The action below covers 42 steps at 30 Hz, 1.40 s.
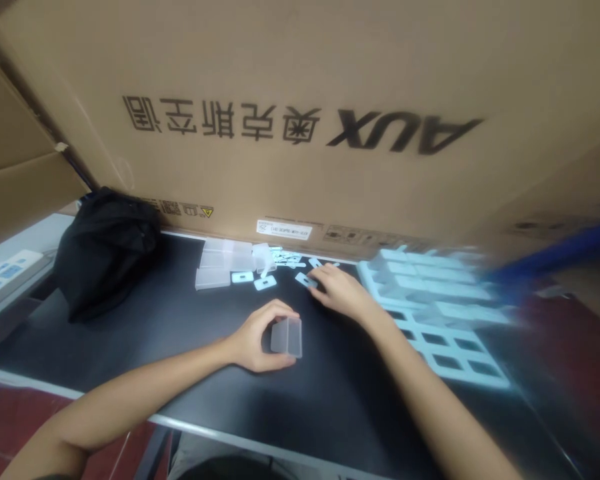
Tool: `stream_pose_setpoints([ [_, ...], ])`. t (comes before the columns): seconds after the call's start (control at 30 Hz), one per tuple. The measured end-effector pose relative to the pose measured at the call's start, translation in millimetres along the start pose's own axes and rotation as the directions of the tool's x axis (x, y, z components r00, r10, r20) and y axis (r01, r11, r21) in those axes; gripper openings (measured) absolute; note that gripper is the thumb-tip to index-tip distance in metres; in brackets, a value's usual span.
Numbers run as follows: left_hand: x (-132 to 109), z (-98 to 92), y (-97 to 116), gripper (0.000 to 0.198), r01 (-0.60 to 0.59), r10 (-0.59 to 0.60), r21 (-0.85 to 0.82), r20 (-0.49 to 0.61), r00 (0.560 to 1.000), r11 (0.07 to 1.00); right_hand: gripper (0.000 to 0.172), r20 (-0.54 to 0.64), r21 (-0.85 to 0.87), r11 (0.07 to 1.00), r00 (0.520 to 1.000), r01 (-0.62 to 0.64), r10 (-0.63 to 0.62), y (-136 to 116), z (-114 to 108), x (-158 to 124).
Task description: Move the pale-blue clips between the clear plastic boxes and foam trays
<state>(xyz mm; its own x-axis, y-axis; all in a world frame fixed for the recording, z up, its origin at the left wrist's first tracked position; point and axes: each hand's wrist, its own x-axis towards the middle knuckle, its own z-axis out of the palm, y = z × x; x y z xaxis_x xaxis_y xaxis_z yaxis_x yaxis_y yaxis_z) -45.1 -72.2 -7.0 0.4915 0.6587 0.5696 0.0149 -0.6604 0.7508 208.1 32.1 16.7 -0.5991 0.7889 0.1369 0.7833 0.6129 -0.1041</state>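
Note:
My left hand (258, 339) is curled round a small frosted clear plastic box (287, 336) that stands on the black table (190, 347). My right hand (339, 291) reaches further back, its fingers lying on a small pale blue flat piece (305, 280) among several such pieces (265, 283). I cannot make out whether it grips the piece. Behind them lie more clear plastic boxes (220, 264).
A large brown cardboard box (300, 100) printed AUX stands along the table's back. A black bag (105, 248) sits at the left. Pale blue moulded trays (430, 300) lie at the right, blurred. A white power strip (5, 272) is at the far left.

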Motion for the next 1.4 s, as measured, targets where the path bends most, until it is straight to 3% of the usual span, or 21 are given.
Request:
stream_pose_setpoints([
  [0.27, -5, -0.3, -2, 0.068, 0.023, -0.023, -0.041, 0.016, 1.000, 0.999, 0.017, 0.045, -0.066, 0.994, 0.995, -0.090, 0.093, -24, 2, -5],
  [0.33, -7, -0.5, -2, 0.068, 0.028, -0.027, -0.029, 0.019, 0.999, 0.999, 0.018, -0.010, 0.032, 0.994, 0.995, -0.103, 0.104, -27, -2, -9],
  [0.43, -7, -1.6, -1, 0.067, 0.024, -0.025, 0.011, 0.029, 0.999, 1.000, 0.012, -0.172, 0.321, 0.943, 0.974, -0.085, 0.146, -38, -16, -19],
  [0.5, -6, -2.4, 1, 0.066, 0.027, -0.029, 0.038, 0.038, 0.999, 0.999, 0.014, -0.248, 0.537, 0.842, 0.944, -0.051, 0.215, -48, -27, -28],
  [0.57, -5, -2.7, 2, 0.065, 0.031, -0.034, 0.064, 0.045, 0.998, 0.997, 0.022, -0.241, 0.722, 0.692, 0.927, -0.027, 0.287, -61, -36, -37],
  [0.67, -5, -2.0, 3, 0.065, 0.046, -0.050, 0.104, 0.041, 0.998, 0.994, 0.031, -0.114, 0.899, 0.435, 0.934, -0.048, 0.338, -77, -41, -48],
  [0.77, -5, -0.6, 0, 0.072, 0.074, -0.077, 0.137, 0.014, 0.997, 0.988, 0.037, 0.078, 0.965, 0.216, 0.948, -0.150, 0.310, -89, -35, -53],
  [0.9, -6, 0.9, -5, 0.086, 0.079, -0.074, 0.173, -0.033, 0.997, 0.982, 0.042, 0.240, 0.966, 0.046, 0.949, -0.254, 0.203, -97, -24, -53],
  [1.03, -7, 1.9, -7, 0.090, 0.088, -0.078, 0.229, -0.054, 0.995, 0.969, 0.044, 0.283, 0.957, 0.021, 0.949, -0.289, 0.139, -105, -22, -52],
  [1.2, -6, 2.1, -4, 0.088, 0.053, -0.031, 0.304, -0.076, 0.997, 0.951, 0.047, 0.299, 0.950, 0.064, 0.950, -0.305, 0.089, -115, -20, -53],
  [1.4, -4, 2.2, -1, 0.065, 0.014, 0.013, 0.306, -0.086, 0.996, 0.952, 0.052, 0.286, 0.955, 0.056, 0.954, -0.291, 0.087, -127, -17, -52],
])
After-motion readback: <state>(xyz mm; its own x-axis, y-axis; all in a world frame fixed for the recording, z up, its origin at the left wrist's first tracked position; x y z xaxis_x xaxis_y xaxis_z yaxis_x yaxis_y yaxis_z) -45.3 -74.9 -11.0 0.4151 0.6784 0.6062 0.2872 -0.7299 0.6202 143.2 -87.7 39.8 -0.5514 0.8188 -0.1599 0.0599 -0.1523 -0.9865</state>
